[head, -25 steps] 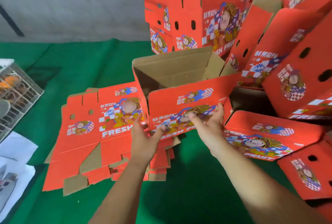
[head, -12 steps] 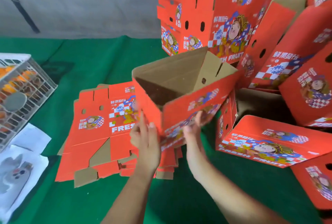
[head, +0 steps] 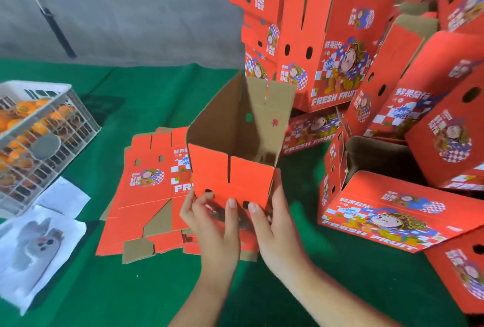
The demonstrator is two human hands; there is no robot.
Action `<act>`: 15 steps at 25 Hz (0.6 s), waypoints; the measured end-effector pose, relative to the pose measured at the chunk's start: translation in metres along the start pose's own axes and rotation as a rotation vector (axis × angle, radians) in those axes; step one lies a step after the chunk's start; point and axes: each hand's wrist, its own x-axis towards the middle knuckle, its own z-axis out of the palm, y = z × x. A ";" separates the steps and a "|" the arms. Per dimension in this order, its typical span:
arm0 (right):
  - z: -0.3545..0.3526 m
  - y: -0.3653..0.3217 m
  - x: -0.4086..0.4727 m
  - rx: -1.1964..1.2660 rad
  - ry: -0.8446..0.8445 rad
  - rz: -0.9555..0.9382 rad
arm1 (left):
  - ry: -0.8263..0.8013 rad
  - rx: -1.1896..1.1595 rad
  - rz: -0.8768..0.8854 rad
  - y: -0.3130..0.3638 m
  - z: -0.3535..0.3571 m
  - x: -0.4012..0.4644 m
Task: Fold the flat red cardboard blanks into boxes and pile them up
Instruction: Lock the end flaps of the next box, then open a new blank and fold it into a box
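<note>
Both hands (head: 243, 224) gripping the half-folded box (head: 235, 140) by its lower edge, above flat blanks (head: 146, 195).

Held box (head: 233, 169): corrugated cardboard, showing a matt red printed outside and a raw brown, unprinted inside. Flat blanks (head: 149, 195): same card, red faces looking smooth with a faint sheen, brown at the cut flaps. Piled boxes (head: 340, 64): printed red card. Table cover (head: 146, 96): green cloth, lying matt and felt-like. Crate (head: 39, 143): white plastic lattice. Sheets (head: 39, 248): white paper, lying slightly creased. Wall (head: 131, 12): grey, looking rough.
</note>
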 end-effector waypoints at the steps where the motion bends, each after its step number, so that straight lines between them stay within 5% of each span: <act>1: -0.009 -0.007 0.012 -0.083 -0.040 -0.010 | 0.007 -0.015 0.006 -0.002 0.004 0.005; 3: -0.028 -0.020 0.055 -0.300 -0.032 -0.096 | -0.059 0.033 0.064 -0.003 0.014 0.033; 5: -0.048 -0.032 0.120 -0.483 0.124 -0.078 | -0.427 0.267 0.083 -0.001 0.033 0.093; 7: -0.065 -0.053 0.173 -0.397 0.253 0.191 | -0.802 0.491 -0.135 0.018 0.049 0.151; 11: -0.049 -0.045 0.175 -0.317 0.063 0.328 | -0.589 0.381 -0.089 0.029 0.071 0.172; 15: -0.020 -0.012 0.139 -0.209 -0.050 0.419 | -0.676 0.440 -0.132 -0.005 0.082 0.135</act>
